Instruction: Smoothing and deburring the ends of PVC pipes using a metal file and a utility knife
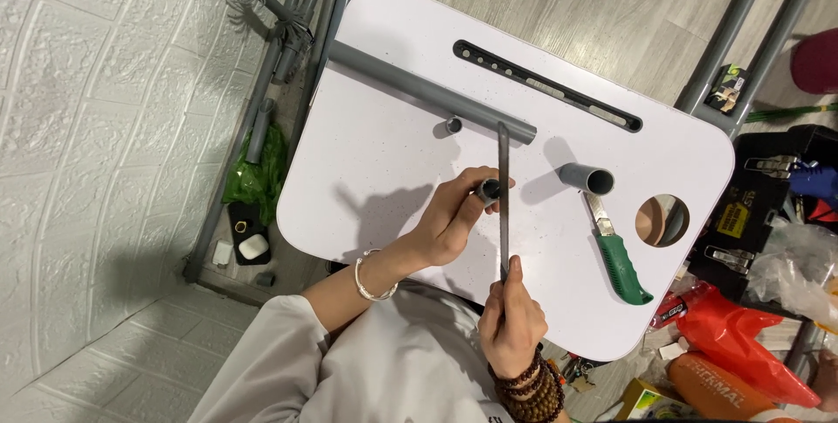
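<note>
Right now, R hand (511, 318) w/ brown bead bracelets grips the near end of a long thin grey metal file (504, 200), fingers closed round it, blade running toward 12 o'clock. L hand (454, 218), silver bangle, pinches a short grey plastic pipe stub (489, 189) upright on the white oval lap table (384, 152), prob. steadying it against the file. Green-handled saw (621, 257) at 2 o'clock; long grey pipe (428, 91) beyond.
</note>
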